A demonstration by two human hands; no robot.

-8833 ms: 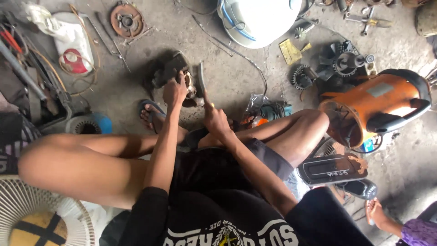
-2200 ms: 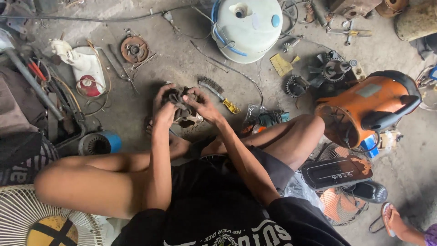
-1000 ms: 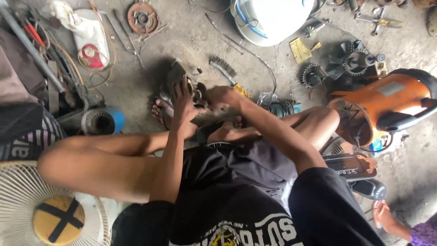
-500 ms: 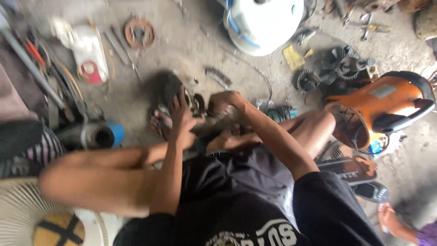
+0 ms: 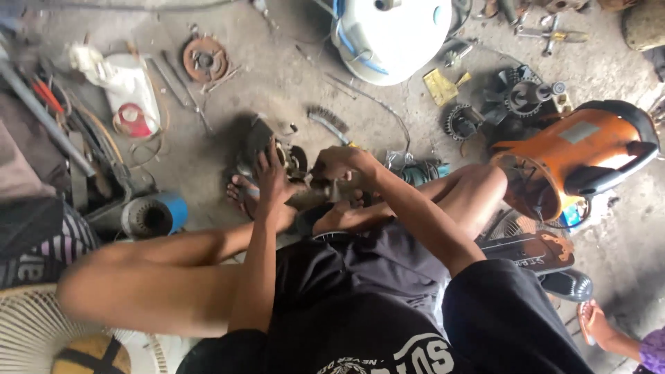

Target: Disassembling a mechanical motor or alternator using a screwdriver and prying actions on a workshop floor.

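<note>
Left hand (image 5: 269,176) clamped over dark metal machine part (image 5: 267,147) resting on concrete floor (image 5: 277,83) between the feet. Right hand (image 5: 337,165) closed around small tool (image 5: 325,185), tip against same part. Wire brush (image 5: 325,123) lying just beyond.

One head-worn camera looks steeply down from close above the seated person's lap; knees fill the lower frame, the cluttered concrete floor (image 5: 277,76) the upper part.
</note>
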